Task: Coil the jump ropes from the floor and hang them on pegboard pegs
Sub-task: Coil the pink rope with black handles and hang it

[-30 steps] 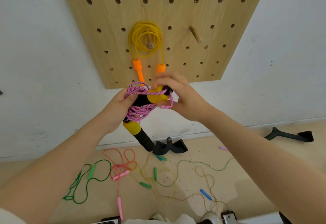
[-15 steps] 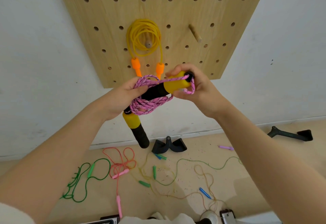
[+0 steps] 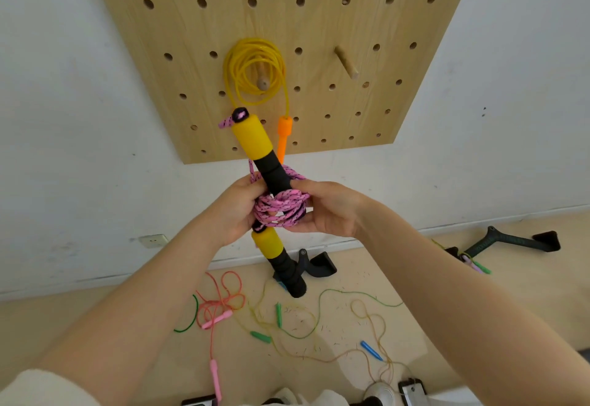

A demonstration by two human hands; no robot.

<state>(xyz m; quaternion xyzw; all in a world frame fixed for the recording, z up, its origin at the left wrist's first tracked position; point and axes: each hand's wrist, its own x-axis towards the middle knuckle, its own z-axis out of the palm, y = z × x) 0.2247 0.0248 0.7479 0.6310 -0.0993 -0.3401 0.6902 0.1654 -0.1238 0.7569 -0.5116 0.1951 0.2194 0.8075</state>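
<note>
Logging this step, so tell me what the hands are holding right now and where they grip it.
Both hands hold the pink rope at its coiled middle: the left hand and right hand grip the bundle from either side, handles sticking out above and below.

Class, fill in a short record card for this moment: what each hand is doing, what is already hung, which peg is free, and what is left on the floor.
Left hand: grips the pink rope coil
Right hand: holds the same coil from the other side
Handles: upper handle points up, lower handle points down
Already hung: yellow rope on a pegboard peg
Free peg: right of the yellow rope
On floor: pink-handled rope, green-handled rope, blue-handled rope
</note>
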